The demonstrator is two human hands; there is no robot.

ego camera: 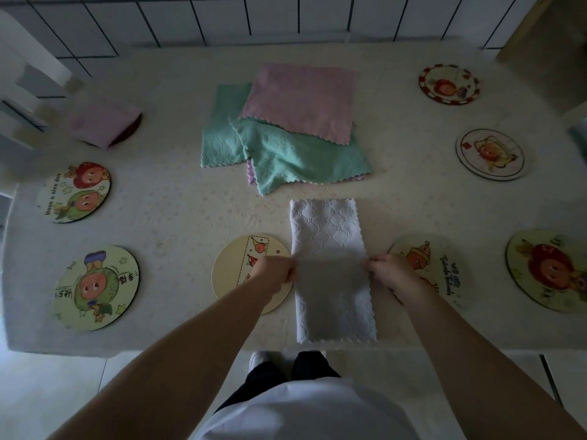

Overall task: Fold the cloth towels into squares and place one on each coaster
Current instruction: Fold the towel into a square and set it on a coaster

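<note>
Head view: my left hand (pixel 275 270) and right hand (pixel 388 270) pinch opposite side edges of the white towel (pixel 330 268).

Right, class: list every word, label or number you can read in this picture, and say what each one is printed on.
"Have a nice day": along the rim of the coaster with two fruit faces, left side.
Chinese characters on the green coaster, front left: too small to read.
Curved lettering on the coaster under the right hand: too blurred to read.
Towels and the other coasters: no readable text.
</note>
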